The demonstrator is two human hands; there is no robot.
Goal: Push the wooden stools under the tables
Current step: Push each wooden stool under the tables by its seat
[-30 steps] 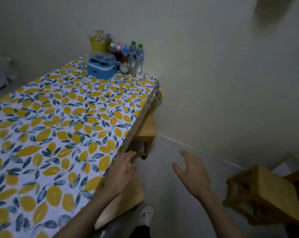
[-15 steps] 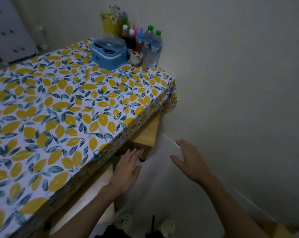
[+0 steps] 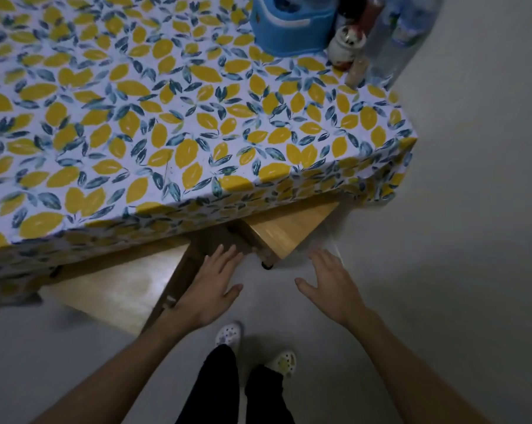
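Two wooden stools stand partly under a table (image 3: 197, 123) covered with a lemon-print cloth. The nearer stool (image 3: 115, 289) sticks out at the lower left, its seat half under the cloth edge. The farther stool (image 3: 284, 229) shows one corner by the wall. My left hand (image 3: 211, 287) hangs open, fingers spread, beside the right edge of the nearer stool; I cannot tell whether it touches it. My right hand (image 3: 330, 284) is open just below the corner of the farther stool, apart from it.
A blue plastic box (image 3: 292, 26), a small jar (image 3: 345, 48) and clear bottles (image 3: 393, 41) stand at the table's far right corner. A pale wall (image 3: 478, 117) runs along the right. My feet in white clogs (image 3: 228, 333) stand on grey floor (image 3: 426, 270).
My view has tipped down and closer to the table edge. Both hands have reached forward toward the stools, staying open. The stool seen at the far right earlier is out of view.
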